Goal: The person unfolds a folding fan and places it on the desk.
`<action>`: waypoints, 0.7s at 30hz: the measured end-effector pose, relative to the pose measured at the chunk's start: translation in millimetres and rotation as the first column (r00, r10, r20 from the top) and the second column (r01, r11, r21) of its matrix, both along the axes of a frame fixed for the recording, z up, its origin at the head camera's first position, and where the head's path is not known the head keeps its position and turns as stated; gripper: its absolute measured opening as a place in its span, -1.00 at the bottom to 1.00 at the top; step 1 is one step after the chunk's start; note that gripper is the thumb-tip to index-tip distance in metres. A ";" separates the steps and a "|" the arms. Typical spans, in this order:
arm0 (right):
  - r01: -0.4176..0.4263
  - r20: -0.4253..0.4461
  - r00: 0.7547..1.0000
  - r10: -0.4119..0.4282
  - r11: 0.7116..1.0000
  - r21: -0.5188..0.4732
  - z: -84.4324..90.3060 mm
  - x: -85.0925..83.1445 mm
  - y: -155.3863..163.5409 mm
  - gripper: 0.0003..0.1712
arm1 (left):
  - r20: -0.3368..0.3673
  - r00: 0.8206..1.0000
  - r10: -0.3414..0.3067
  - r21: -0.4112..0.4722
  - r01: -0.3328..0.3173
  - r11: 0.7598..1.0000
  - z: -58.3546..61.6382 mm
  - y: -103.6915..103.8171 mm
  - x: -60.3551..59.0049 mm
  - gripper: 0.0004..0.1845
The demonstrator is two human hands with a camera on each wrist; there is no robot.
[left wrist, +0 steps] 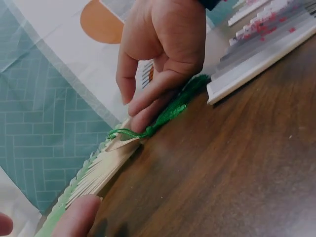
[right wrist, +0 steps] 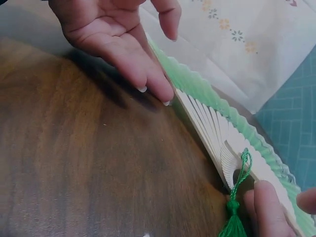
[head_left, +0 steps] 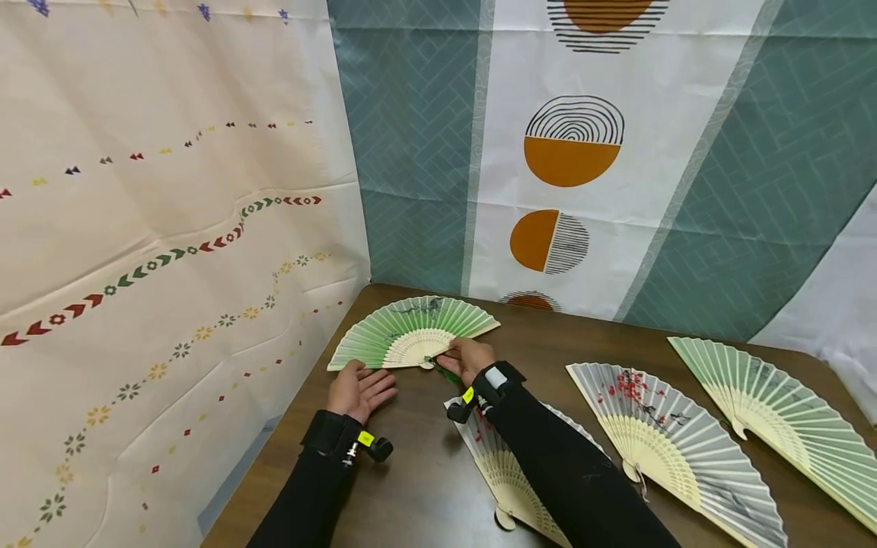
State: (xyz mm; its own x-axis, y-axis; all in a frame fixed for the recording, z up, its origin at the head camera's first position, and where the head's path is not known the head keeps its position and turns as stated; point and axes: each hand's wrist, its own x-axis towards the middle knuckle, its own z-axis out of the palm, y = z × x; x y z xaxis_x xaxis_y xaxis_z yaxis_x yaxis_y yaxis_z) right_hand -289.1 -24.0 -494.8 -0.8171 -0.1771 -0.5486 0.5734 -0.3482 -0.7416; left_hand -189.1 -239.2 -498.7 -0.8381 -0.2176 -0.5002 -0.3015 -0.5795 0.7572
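Observation:
A green folding fan [head_left: 393, 326] lies spread at the back left of the table, its pale ribs meeting at a pivot with a green tassel [left wrist: 170, 111]. My right hand [head_left: 471, 359] is at the fan's right end beside the pivot, holding the end rib between thumb and fingers. At the opposite end is my left hand [head_left: 358, 392], palm turned up and fingers extended. In the right wrist view, the left fingertips [right wrist: 160, 89] come right up to the fan's lower edge, with the thumb raised above it.
A grey fan with red blossoms [head_left: 507, 468] lies partly under my right forearm. Right of it are another grey blossom fan [head_left: 664, 434] and a second green fan [head_left: 774, 403], both spread open. Patterned cloths [head_left: 411, 152] hang behind the brown table [head_left: 404, 487].

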 end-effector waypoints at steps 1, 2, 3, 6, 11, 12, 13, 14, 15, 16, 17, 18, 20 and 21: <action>0.008 0.000 1.000 -0.008 1.000 0.001 1.0 0.6 1.7 -0.37 | -0.004 1.000 -0.015 0.004 0.015 1.000 0.3 -0.2 0.4 -0.25; 0.016 -0.003 1.000 -0.016 1.000 0.000 2.3 1.3 3.7 -0.36 | -0.004 1.000 -0.027 0.008 0.027 1.000 0.9 -0.4 0.9 -0.25; 0.029 -0.003 1.000 -0.029 1.000 -0.001 3.8 1.8 5.8 -0.36 | -0.006 0.999 -0.042 0.009 0.042 0.999 1.3 -0.9 1.3 -0.25; 0.061 -0.020 0.998 -0.060 0.998 0.015 9.5 2.8 13.6 -0.32 | -0.006 0.997 -0.075 0.005 0.075 0.997 1.8 -2.7 2.7 -0.27; 0.112 -0.122 0.988 -0.097 0.986 0.119 18.4 -0.1 38.4 -0.41 | -0.016 0.995 -0.095 -0.073 0.093 0.993 3.9 0.3 5.0 -0.32; 0.116 -0.164 0.982 -0.091 0.982 0.151 21.6 -2.6 45.1 -0.43 | -0.023 0.996 -0.085 -0.112 0.082 0.990 5.9 2.6 4.1 -0.35; 0.112 -0.218 0.974 -0.069 0.975 0.193 26.0 -4.6 53.1 -0.46 | -0.040 0.997 -0.073 -0.157 0.066 0.985 9.1 6.4 2.5 -0.37; 0.102 -0.280 0.960 -0.030 0.964 0.247 30.9 -6.5 62.5 -0.46 | -0.062 0.996 -0.057 -0.207 0.043 0.977 13.5 11.6 -0.4 -0.39; 0.090 -0.348 0.937 0.030 0.942 0.324 37.2 -7.8 72.7 -0.46 | -0.096 0.994 -0.044 -0.266 0.018 0.964 18.9 18.1 -4.8 -0.42; 0.087 -0.413 0.905 0.101 0.906 0.413 44.1 -8.5 83.9 -0.46 | -0.136 0.990 -0.045 -0.345 -0.005 0.939 24.9 25.4 -10.3 -0.45; 0.100 -0.468 0.866 0.176 0.856 0.507 51.3 -8.6 95.0 -0.43 | -0.178 0.982 -0.066 -0.435 -0.018 0.900 32.2 33.5 -16.2 -0.48; 0.122 -0.503 0.825 0.259 0.786 0.605 58.1 -7.9 106.1 -0.43 | -0.215 0.971 -0.107 -0.533 -0.025 0.846 39.6 42.2 -22.0 -0.50; 0.190 -0.535 0.741 0.407 0.637 0.747 69.0 -3.4 126.6 -0.41 | -0.266 0.939 -0.219 -0.726 -0.045 0.687 54.3 60.8 -34.1 -0.52; 0.229 -0.535 0.707 0.463 0.567 0.792 72.6 -0.5 135.2 -0.39 | -0.270 0.918 -0.291 -0.814 -0.056 0.578 60.4 70.2 -39.9 -0.52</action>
